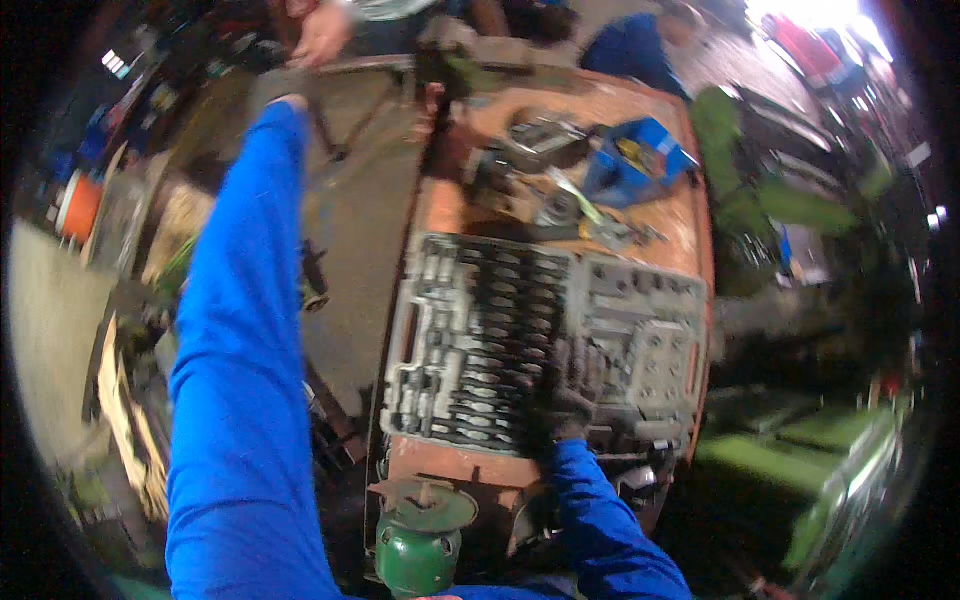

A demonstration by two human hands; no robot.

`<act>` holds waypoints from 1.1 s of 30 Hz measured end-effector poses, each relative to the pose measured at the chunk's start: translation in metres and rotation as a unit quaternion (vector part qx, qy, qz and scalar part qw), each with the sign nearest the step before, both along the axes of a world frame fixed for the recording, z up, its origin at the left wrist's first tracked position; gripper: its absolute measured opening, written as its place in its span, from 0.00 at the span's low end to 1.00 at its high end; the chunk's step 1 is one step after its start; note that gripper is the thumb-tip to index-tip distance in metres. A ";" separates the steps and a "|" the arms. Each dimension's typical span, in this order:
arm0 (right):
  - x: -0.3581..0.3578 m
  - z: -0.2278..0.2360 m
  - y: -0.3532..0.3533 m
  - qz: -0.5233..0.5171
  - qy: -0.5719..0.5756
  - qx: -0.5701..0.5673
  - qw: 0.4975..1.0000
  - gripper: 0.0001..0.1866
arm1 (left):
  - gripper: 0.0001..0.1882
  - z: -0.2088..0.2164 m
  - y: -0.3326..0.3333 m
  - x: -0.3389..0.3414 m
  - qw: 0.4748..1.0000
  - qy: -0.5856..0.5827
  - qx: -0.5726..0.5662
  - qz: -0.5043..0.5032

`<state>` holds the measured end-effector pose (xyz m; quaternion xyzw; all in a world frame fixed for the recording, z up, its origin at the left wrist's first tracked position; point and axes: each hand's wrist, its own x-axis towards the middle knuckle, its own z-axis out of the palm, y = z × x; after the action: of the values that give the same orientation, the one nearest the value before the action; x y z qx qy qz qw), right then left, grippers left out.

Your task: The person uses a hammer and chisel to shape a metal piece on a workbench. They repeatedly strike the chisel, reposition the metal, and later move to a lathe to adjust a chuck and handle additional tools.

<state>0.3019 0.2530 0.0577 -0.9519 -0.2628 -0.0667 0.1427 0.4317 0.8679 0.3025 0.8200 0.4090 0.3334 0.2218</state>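
With the gloved right hand (568, 385) resting on the open grey socket-set case (540, 340) near the orange bench's (680, 215) edge, grip unclear, and the left hand (283, 92) stretched far left, its grip hidden by blur, leaning could tip the case.

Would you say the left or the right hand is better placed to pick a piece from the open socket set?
Probably the right. The gloved right hand already rests on the open socket set, over its sockets. The left hand is stretched far away, at a dark metal frame beyond the orange workbench.
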 end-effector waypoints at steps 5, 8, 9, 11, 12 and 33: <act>0.006 -0.024 -0.004 0.024 -0.054 -0.059 0.997 0.48 | 0.13 -0.040 0.069 -0.055 0.994 0.039 -0.068 -0.078; 0.005 0.023 0.012 0.017 0.045 0.096 0.994 0.47 | 0.11 -0.071 0.105 -0.145 0.966 -0.008 -0.237 -0.100; -0.001 0.030 0.010 0.004 0.058 0.071 0.996 0.48 | 0.11 -0.074 0.092 -0.154 0.938 -0.038 -0.326 -0.114; -0.003 0.030 -0.003 -0.020 0.104 0.047 0.993 0.47 | 0.11 -0.067 0.026 -0.158 0.824 -0.081 -0.518 -0.216; -0.007 0.036 -0.004 -0.029 0.122 0.043 0.991 0.47 | 0.10 -0.052 -0.030 -0.164 0.858 -0.084 -0.466 -0.201; -0.443 0.270 -0.343 -0.064 0.263 0.409 0.871 0.21 | 0.17 0.057 -0.696 -0.515 0.622 0.231 -0.123 -0.738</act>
<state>-0.1409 -0.0905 0.3281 -0.8056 -0.1030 0.0757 0.5784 -0.0838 0.1720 0.3594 0.8613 -0.2587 -0.1963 0.3907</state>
